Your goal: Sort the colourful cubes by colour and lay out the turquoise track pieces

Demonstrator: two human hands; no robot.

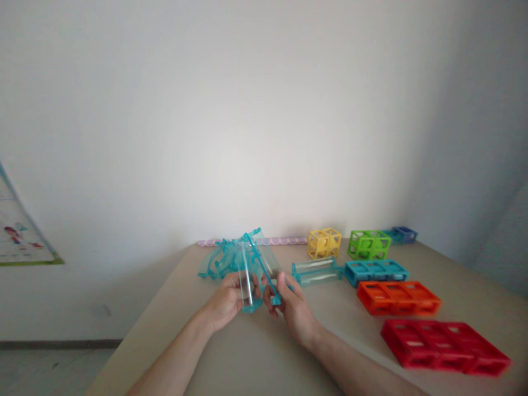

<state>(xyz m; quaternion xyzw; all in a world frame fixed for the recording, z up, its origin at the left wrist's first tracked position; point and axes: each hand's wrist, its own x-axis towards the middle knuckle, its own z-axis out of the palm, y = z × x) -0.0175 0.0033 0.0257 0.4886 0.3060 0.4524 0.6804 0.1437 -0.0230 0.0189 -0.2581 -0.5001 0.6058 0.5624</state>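
My left hand (229, 300) is closed around the near end of a clear tube piece with teal ends (246, 275). Just to its right, my right hand (292, 305) grips a second clear track piece with teal edges (266, 256), which slants up and to the left. The two pieces lie close together at their far ends; whether they are joined I cannot tell. Behind them is a pile of teal see-through curved pieces (218, 263), partly hidden by the held ones. A straight clear and teal track piece (317, 271) lies to the right of my right hand.
Along the table's right side (325, 324) are a yellow cube frame (324, 243), a green block frame (368, 245), a blue frame (377, 271), an orange frame (398, 297), a red frame (445, 345) and a dark blue piece (405, 235). A purple patterned strip (286, 241) runs along the wall.
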